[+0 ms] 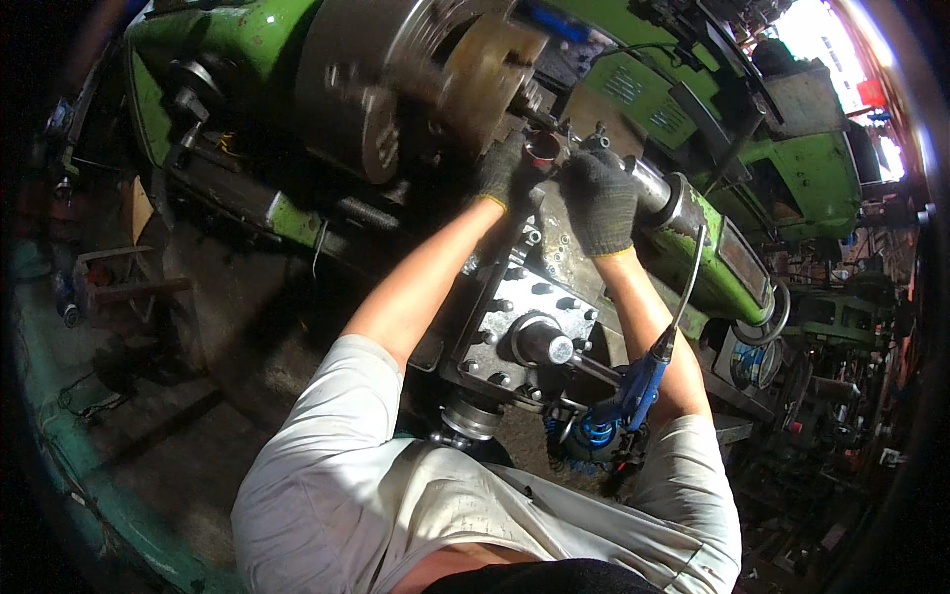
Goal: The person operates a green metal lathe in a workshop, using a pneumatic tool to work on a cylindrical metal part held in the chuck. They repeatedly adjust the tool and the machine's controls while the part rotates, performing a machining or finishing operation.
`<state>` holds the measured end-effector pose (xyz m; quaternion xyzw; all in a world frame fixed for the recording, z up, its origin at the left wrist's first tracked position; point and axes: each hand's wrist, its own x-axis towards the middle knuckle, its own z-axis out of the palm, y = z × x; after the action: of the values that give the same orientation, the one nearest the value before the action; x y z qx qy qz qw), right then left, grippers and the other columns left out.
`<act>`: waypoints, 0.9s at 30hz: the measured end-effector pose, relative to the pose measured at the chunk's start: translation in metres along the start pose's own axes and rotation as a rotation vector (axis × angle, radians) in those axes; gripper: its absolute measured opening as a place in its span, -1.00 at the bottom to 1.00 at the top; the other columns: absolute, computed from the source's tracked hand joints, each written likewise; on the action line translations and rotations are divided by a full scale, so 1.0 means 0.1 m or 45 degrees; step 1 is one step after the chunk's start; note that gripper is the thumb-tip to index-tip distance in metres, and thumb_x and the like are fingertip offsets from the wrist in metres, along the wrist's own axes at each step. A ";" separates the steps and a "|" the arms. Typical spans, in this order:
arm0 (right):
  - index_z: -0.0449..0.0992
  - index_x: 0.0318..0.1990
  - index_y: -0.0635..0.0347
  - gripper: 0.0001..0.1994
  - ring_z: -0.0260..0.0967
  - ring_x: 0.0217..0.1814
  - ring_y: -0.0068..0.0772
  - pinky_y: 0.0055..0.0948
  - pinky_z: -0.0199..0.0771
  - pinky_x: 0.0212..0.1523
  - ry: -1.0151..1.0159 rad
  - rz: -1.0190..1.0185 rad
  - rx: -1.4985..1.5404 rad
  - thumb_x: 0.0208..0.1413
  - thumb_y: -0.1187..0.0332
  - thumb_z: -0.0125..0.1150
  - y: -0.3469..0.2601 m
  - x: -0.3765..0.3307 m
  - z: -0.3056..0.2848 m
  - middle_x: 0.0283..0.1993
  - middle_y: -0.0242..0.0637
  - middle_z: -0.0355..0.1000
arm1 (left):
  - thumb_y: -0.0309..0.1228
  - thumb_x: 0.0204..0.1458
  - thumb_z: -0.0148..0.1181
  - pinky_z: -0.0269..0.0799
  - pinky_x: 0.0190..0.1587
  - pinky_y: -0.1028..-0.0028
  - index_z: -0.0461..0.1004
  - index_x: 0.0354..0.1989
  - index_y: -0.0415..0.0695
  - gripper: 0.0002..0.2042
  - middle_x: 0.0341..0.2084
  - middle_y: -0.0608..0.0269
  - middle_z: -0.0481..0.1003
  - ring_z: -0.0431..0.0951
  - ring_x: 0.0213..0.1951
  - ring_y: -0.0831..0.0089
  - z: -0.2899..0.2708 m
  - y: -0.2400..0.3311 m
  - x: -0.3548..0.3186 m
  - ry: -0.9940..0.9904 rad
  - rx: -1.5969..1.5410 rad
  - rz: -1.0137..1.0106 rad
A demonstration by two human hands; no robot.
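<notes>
Both my hands wear dark grey knitted gloves and reach into the middle of a green lathe (218, 49). My left hand (502, 170) is closed, low beside a small reddish round cup-like part (542, 148); its fingertips are hidden. On the other side of that part, my right hand (602, 203) has its fingers curled near the tailstock quill (648, 183). What either hand grips cannot be made out. Above my left hand, a yellowish-brown workpiece (485, 74) looks smeared by motion, next to the large metal chuck (361, 89).
The square tool post (544, 340), with bolts around its top, stands below my hands. A blue air blow gun (638, 388) with a coiled blue hose (597, 434) hangs beside my right forearm. The tailstock handwheel (777, 315) is at right; a small stand (134, 282) is at far left.
</notes>
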<state>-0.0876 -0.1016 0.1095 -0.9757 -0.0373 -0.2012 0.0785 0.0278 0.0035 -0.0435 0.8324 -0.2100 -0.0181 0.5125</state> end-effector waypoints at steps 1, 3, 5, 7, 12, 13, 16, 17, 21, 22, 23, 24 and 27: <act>0.62 -0.24 0.12 -0.88 0.53 -0.18 0.05 -0.04 0.51 -0.21 0.017 -0.021 0.006 0.10 0.36 0.23 0.03 0.00 0.01 -0.24 -0.03 0.53 | -0.16 -0.08 0.41 0.53 -0.12 0.14 0.61 -0.12 -0.07 -0.63 -0.20 -0.01 0.63 0.64 -0.14 0.02 -0.05 0.13 0.04 -0.098 0.047 -0.063; 0.62 -0.25 0.12 -0.88 0.53 -0.19 0.05 -0.03 0.51 -0.23 0.052 -0.070 0.024 0.09 0.37 0.22 0.08 0.03 0.07 -0.26 -0.04 0.52 | -0.22 -0.01 0.35 0.52 -0.13 0.14 0.60 -0.10 -0.10 -0.67 -0.18 -0.01 0.63 0.63 -0.16 0.04 -0.05 0.23 0.01 -0.051 0.059 0.007; 0.63 -0.25 0.11 -0.88 0.52 -0.19 0.06 -0.03 0.51 -0.23 -0.014 -0.071 -0.046 0.08 0.38 0.22 0.16 0.16 0.14 -0.27 -0.05 0.53 | -0.25 0.00 0.34 0.52 -0.14 0.14 0.60 -0.08 -0.10 -0.68 -0.17 -0.01 0.63 0.63 -0.18 0.04 -0.01 0.23 -0.01 0.028 0.033 0.173; 0.63 -0.27 0.11 -0.87 0.53 -0.17 0.06 -0.04 0.52 -0.21 0.006 -0.125 -0.002 0.06 0.38 0.20 0.09 0.24 0.09 -0.27 -0.07 0.55 | -0.27 0.02 0.35 0.52 -0.10 0.17 0.60 -0.06 -0.09 -0.69 -0.15 -0.02 0.62 0.62 -0.16 0.05 0.08 0.09 0.01 -0.007 -0.055 0.138; 0.67 -0.20 0.11 -0.84 0.55 -0.13 0.03 -0.10 0.53 -0.16 0.186 0.063 0.133 0.03 0.41 0.32 0.01 0.00 -0.15 -0.22 -0.12 0.59 | -0.17 -0.04 0.45 0.49 0.02 0.19 0.56 -0.01 -0.08 -0.56 -0.15 -0.01 0.61 0.60 -0.08 0.09 -0.02 0.25 -0.08 -0.046 -0.104 -0.013; 0.67 -0.18 0.11 -0.82 0.55 -0.13 0.01 -0.12 0.53 -0.15 0.243 0.068 0.213 0.02 0.42 0.35 -0.01 -0.07 -0.22 -0.22 -0.14 0.60 | -0.14 -0.06 0.47 0.48 0.04 0.19 0.55 0.00 -0.08 -0.53 -0.14 -0.01 0.61 0.60 -0.06 0.10 -0.09 0.30 -0.09 -0.045 -0.046 -0.080; 0.68 -0.12 0.12 -0.77 0.57 -0.17 -0.05 -0.17 0.54 -0.13 0.382 0.116 0.327 0.04 0.41 0.43 -0.08 -0.28 -0.31 -0.20 -0.15 0.60 | -0.07 -0.13 0.52 0.49 0.06 0.17 0.51 0.08 -0.08 -0.40 -0.07 0.03 0.61 0.60 -0.01 0.08 -0.04 0.08 -0.10 0.289 0.025 0.265; 0.68 -0.11 0.16 -0.78 0.59 -0.19 -0.09 -0.20 0.55 -0.11 0.237 0.324 0.523 0.08 0.37 0.43 -0.14 -0.33 -0.34 -0.20 -0.12 0.61 | -0.10 -0.16 0.55 0.48 0.09 0.16 0.49 0.14 -0.06 -0.35 0.00 0.03 0.59 0.59 0.04 0.05 -0.03 -0.02 -0.13 0.141 -0.028 0.109; 0.68 -0.15 0.25 -0.81 0.58 -0.20 -0.04 -0.21 0.56 -0.12 0.113 0.404 0.657 0.10 0.39 0.38 -0.02 -0.50 -0.24 -0.23 -0.05 0.60 | -0.20 -0.15 0.57 0.42 0.21 0.16 0.50 0.15 -0.10 -0.36 0.07 0.02 0.56 0.54 0.12 0.04 -0.14 0.15 -0.33 0.086 -0.184 0.208; 0.67 -0.15 0.26 -0.81 0.58 -0.19 -0.02 -0.20 0.56 -0.12 0.101 0.364 0.589 0.09 0.40 0.38 -0.02 -0.49 -0.20 -0.22 -0.04 0.59 | -0.20 -0.13 0.56 0.39 0.24 0.15 0.50 0.16 -0.10 -0.37 0.09 0.03 0.55 0.52 0.15 0.04 -0.15 0.14 -0.36 0.081 -0.130 0.259; 0.67 -0.16 0.26 -0.81 0.58 -0.19 -0.01 -0.20 0.56 -0.12 0.088 0.323 0.521 0.08 0.40 0.37 0.00 -0.48 -0.14 -0.22 -0.03 0.59 | -0.21 -0.12 0.55 0.36 0.27 0.15 0.49 0.17 -0.10 -0.37 0.10 0.03 0.54 0.50 0.18 0.05 -0.18 0.12 -0.40 0.076 -0.077 0.311; 0.67 -0.16 0.27 -0.80 0.58 -0.18 0.01 -0.19 0.56 -0.12 0.078 0.294 0.447 0.07 0.41 0.37 0.02 -0.50 -0.09 -0.21 -0.01 0.59 | -0.22 -0.10 0.53 0.33 0.29 0.14 0.49 0.18 -0.10 -0.38 0.12 0.04 0.53 0.48 0.21 0.05 -0.21 0.14 -0.43 0.060 -0.029 0.368; 0.67 -0.19 0.22 -0.80 0.55 -0.17 0.05 -0.13 0.55 -0.14 0.091 0.186 0.309 0.03 0.37 0.39 0.03 -0.52 -0.02 -0.23 -0.02 0.57 | -0.28 -0.10 0.51 0.20 0.40 0.09 0.45 0.26 -0.05 -0.34 0.21 0.07 0.46 0.39 0.29 0.05 -0.26 0.12 -0.49 0.092 0.092 0.541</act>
<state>-0.1362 -0.1071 0.0903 -0.9514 0.0124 -0.2235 0.2116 -0.0142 0.0385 -0.0303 0.7875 -0.3627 0.1277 0.4816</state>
